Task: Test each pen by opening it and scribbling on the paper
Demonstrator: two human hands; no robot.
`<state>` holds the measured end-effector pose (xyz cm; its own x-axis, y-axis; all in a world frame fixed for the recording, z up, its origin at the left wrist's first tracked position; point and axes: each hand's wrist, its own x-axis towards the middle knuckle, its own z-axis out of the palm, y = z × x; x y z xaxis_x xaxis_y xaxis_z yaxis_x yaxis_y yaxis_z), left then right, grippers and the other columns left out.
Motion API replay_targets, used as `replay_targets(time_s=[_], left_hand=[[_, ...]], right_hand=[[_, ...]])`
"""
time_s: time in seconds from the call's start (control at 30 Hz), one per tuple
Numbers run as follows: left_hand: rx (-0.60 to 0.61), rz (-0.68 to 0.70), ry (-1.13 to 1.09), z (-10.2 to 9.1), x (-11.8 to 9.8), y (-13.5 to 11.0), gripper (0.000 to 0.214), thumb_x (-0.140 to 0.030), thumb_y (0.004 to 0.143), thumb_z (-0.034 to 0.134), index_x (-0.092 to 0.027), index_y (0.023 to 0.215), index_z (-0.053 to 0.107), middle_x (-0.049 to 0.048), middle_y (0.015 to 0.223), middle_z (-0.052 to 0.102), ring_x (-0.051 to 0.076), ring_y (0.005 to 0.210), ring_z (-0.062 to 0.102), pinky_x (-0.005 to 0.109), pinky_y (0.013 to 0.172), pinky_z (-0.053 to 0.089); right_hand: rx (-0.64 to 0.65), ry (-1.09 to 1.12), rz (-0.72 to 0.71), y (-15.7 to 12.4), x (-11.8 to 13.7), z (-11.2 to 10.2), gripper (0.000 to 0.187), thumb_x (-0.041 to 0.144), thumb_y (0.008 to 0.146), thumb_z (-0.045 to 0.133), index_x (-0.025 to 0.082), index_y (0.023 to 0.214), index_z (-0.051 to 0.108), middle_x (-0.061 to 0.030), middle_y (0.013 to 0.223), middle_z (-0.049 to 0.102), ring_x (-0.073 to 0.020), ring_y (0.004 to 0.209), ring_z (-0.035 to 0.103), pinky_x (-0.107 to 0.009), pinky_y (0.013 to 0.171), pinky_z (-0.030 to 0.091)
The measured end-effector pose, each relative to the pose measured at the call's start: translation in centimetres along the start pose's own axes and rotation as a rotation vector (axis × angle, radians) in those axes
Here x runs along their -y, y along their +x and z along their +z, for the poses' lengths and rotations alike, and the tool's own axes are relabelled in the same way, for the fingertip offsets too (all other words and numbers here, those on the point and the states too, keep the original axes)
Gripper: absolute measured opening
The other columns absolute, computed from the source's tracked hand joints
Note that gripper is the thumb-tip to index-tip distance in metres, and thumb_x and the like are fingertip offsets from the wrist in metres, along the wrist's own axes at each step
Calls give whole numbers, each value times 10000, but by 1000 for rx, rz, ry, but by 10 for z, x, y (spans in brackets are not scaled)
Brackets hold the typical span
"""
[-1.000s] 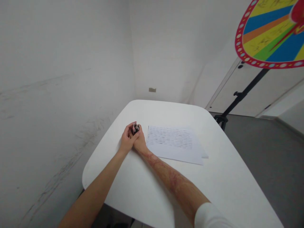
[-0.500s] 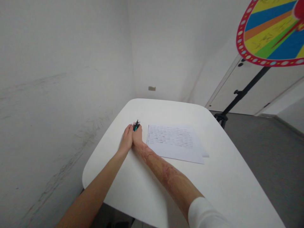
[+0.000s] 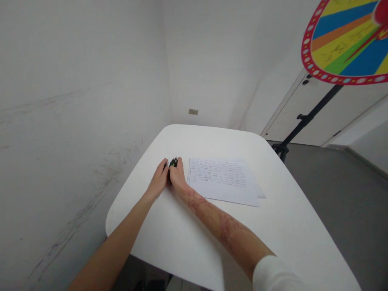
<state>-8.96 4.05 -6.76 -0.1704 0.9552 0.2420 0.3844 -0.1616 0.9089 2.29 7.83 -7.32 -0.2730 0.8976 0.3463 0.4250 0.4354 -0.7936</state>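
Observation:
A small bundle of dark pens (image 3: 173, 162), one with a green part, sticks out between my two hands over the left side of the white table (image 3: 194, 139). My right hand (image 3: 178, 176) is closed around the bundle, its thumb along the near side. Beside it, my left hand (image 3: 157, 180) is curled with a dark pen tip showing at its fingertips. The lower ends of the pens are hidden by the hands. Just right of my right hand lies a handwritten sheet of paper (image 3: 222, 190).
Another sheet (image 3: 262, 195) shows from under the written one. A scuffed wall (image 3: 91, 121) runs along the table's left side. To the right, a colourful prize wheel (image 3: 342, 44) stands on a black stand (image 3: 306, 119) near a door.
My hands were pressed together around the pens and have moved slightly apart at the palms. My right hand and forearm have shifted a little to the right.

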Motion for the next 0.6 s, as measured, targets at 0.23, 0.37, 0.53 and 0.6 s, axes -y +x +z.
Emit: replay_targets(time_s=[0.23,0.37,0.53,0.6], left_hand=[[152,216,409,-14,5,-7,666,-578,1140,368,-204,1676,494,172,1763,463,325,1689,361,592,1401,230],[181,217,524,-14,0,-7,635,-546,1170,294,-233,1688,484,161,1791,419,323,1707,319,618,1384,233],[161,263,556,-17,-8,-9,621,-533,1176,310,-224,1684,488,175,1805,386,316,1708,317,612,1382,241],[209,312,562,-21,-11,-12,616,-511,1176,325,-225,1705,456,158,1813,376,297,1711,312,590,1392,235]], right_hand=[[153,-70,16,-29,12,-49,738,246,980,504,48,1687,425,-277,1762,410,-390,1685,316,-614,1391,254],[245,-172,-116,-44,22,-74,789,207,959,517,-4,1705,369,-313,1796,320,-381,1689,323,-579,1392,283],[258,-267,-149,-51,31,-85,756,261,993,557,2,1685,394,-321,1775,365,-397,1690,326,-575,1386,280],[231,-295,-124,-53,32,-86,722,361,1008,604,39,1638,462,-318,1752,407,-414,1673,350,-594,1368,294]])
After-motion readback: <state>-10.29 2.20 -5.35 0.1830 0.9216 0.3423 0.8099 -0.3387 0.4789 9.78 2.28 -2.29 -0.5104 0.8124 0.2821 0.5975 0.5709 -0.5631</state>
